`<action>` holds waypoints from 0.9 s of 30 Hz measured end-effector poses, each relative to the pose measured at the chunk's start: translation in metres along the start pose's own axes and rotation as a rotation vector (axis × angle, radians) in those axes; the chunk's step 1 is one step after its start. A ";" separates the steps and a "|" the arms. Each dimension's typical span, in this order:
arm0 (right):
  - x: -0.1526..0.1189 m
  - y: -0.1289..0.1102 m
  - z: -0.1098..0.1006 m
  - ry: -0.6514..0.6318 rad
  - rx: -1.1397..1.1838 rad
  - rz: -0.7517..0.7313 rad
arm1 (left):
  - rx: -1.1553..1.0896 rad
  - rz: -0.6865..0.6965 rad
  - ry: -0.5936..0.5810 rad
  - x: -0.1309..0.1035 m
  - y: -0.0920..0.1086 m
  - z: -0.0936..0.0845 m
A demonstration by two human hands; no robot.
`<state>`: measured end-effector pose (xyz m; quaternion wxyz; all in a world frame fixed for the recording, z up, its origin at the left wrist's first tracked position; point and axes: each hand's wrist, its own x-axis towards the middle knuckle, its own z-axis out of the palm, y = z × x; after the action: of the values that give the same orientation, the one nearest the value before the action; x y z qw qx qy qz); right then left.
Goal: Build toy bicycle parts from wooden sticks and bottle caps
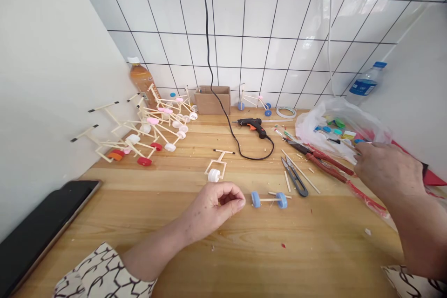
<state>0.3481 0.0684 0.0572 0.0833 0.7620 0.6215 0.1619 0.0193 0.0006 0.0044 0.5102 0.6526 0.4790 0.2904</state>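
My left hand (220, 205) rests low over the middle of the table, its thumb and fingers curled together in a pinch with nothing visible between them. Just right of it lies a pair of light blue bottle caps (256, 199) joined by a thin wooden stick. Behind it is a small wooden-stick frame (218, 166) with white caps (213, 175) at its near end. At the right, my right hand (387, 167) is at the near rim of a clear plastic bag (310, 123) of colourful bottle caps (337, 123). Its fingertips are hidden behind the back of the hand.
Several stick-and-cap models (153, 121) crowd the left back. A black glue gun (253, 125), snips (296, 179) and red-handled pliers (324, 158) lie right of centre. A cardboard box (213, 101), a tape roll (286, 111) and bottles (366, 81) stand near the tiled wall; a dark tablet-like slab (45, 228) lies left.
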 end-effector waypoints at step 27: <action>-0.108 -0.118 -0.011 -0.907 1.545 -0.638 | -0.623 -0.025 0.022 -0.006 0.004 0.019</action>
<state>0.2167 -0.0123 0.0133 -0.1699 0.3909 0.6439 -0.6354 0.0351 -0.0128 0.0032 0.6838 0.4559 0.3806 0.4239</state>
